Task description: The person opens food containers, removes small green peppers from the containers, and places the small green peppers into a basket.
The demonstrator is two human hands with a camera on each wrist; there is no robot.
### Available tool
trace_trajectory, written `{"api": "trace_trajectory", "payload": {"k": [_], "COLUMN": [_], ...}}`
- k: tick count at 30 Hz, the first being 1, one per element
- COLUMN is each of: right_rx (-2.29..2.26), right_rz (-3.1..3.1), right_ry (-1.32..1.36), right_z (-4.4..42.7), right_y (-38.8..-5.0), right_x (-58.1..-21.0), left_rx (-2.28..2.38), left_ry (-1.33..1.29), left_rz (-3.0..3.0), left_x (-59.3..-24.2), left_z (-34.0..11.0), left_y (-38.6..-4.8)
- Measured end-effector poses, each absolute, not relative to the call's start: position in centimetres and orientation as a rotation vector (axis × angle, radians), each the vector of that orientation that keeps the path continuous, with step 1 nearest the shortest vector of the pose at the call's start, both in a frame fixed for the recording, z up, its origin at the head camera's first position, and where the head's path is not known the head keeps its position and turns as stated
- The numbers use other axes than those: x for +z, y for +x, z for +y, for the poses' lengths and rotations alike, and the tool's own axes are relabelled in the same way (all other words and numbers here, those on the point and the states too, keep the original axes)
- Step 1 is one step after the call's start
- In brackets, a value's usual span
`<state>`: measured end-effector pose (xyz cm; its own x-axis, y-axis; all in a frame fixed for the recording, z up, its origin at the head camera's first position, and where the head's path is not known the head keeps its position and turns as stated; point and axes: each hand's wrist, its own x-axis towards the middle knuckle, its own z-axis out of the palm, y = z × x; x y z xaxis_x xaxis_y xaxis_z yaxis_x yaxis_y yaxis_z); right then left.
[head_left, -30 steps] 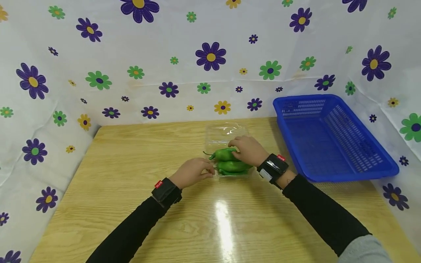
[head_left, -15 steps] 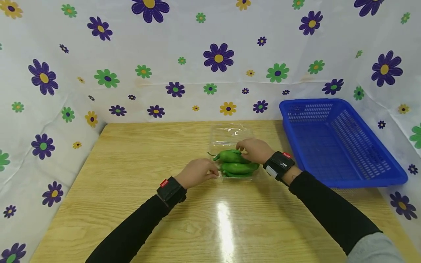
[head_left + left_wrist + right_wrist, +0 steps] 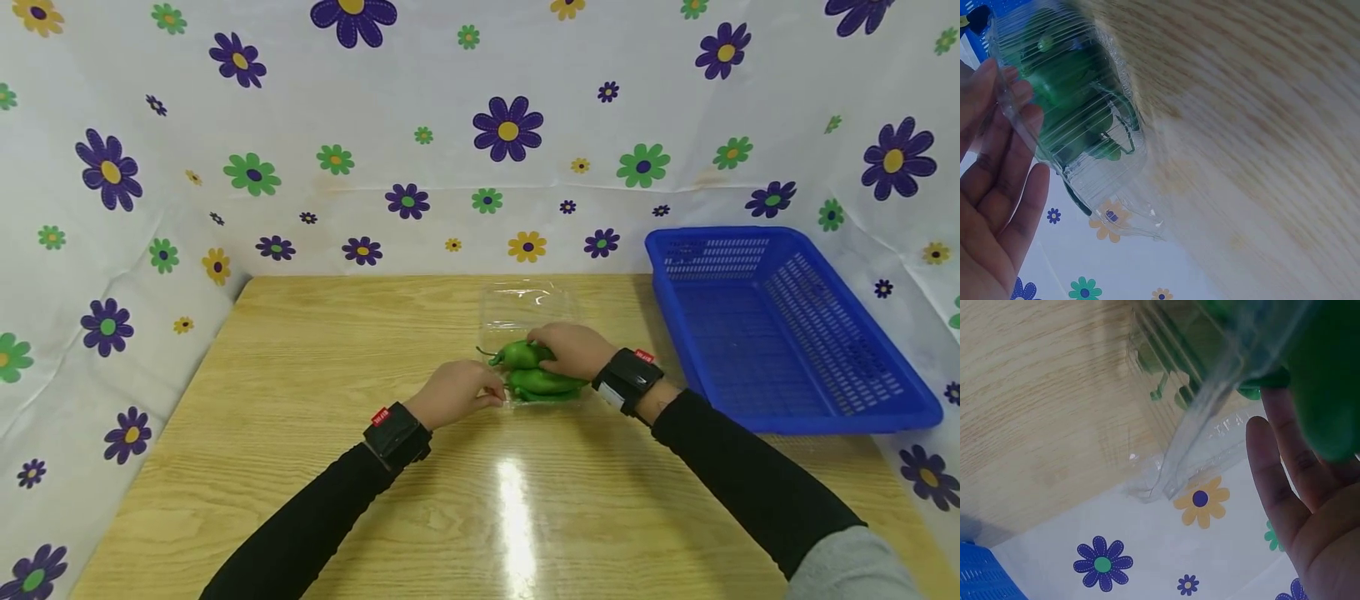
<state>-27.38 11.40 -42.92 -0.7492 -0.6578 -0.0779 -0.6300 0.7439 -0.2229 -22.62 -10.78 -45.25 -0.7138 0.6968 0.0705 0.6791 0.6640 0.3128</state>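
Observation:
A clear plastic clamshell box (image 3: 521, 304) lies open at the back middle of the table, its lid folded away from me. Several long green peppers (image 3: 543, 382) fill it; through the ribbed wall they show in the left wrist view. My left hand (image 3: 459, 393) pinches the box's near left rim, fingers (image 3: 1019, 115) along the plastic edge. Over the uppermost green pepper (image 3: 517, 356), my right hand (image 3: 576, 348) curls its fingers and grips the right end, covering it. The right wrist view has that pepper (image 3: 1329, 394) against the fingers.
A blue plastic basket (image 3: 663, 333) with slotted sides stands right of the box, close to my right wrist. The wooden table (image 3: 337, 333) meets a flowered cloth (image 3: 420, 167) at the back and sides.
My right hand has closed further over the upper pepper, fingers reaching farther left along it. The left hand stays at the box's rim. The head view has shifted slightly.

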Motion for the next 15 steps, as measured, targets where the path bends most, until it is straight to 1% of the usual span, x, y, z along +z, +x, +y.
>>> {"api": "trace_trajectory", "payload": {"k": [8, 15], "right_rx": [-0.175, -0.186], "right_rz": [2.879, 2.9], "right_ry": [-1.071, -1.032], "right_z": [10.5, 9.9], "right_y": [-27.4, -27.8], "right_x": [-44.0, -44.7], "left_rx": [0.508, 0.51], "left_ry": [1.18, 1.196], "left_rz": [2.808, 2.812], "left_x": [-45.2, -45.2], "left_z": [-10.8, -10.8], "left_y": [-22.6, -22.6]}}
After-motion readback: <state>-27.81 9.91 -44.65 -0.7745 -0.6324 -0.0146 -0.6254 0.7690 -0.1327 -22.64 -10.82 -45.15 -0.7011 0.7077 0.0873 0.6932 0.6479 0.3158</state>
